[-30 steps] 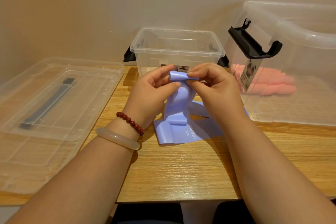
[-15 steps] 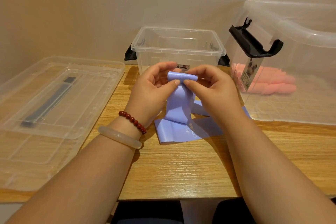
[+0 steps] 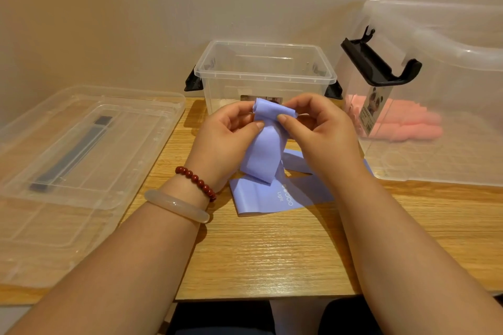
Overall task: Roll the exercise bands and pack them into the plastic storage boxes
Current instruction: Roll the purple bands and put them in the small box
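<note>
Lavender thin rubber exercise band (image 3: 262,149): a flat ribbon, printed "Light" near its free end.

Position: the upper end is wound into a small roll held above the wooden tabletop (image 3: 272,253), just in front of the small clear plastic storage box (image 3: 266,79). The rest hangs down and lies in loose folds on the tabletop between the two wrists.

Hands: the left hand (image 3: 223,141) pinches the left end of the roll, thumb on the near face and fingers curled behind. The right hand (image 3: 324,136) does the same at the right end.

Handling (judgement):
- The band is very light and limp, with no stiffness of its own.
- It is stretchy, so a hard pull on the hanging part would thin and skew it.
- The layers look loose and the left end of the roll is a little uneven, so it may telescope sideways.
- Best hold: both ends of the roll, thumbs on the front face, with only gentle tension on the tail.
- Let go, the roll would likely spring open, so it wants pinching until it is in a box.

Other: the large clear plastic box (image 3: 449,166) at right holds pink rolled items (image 3: 402,128), seen through its wall. A clear plastic lid (image 3: 81,144) lies at left.
</note>
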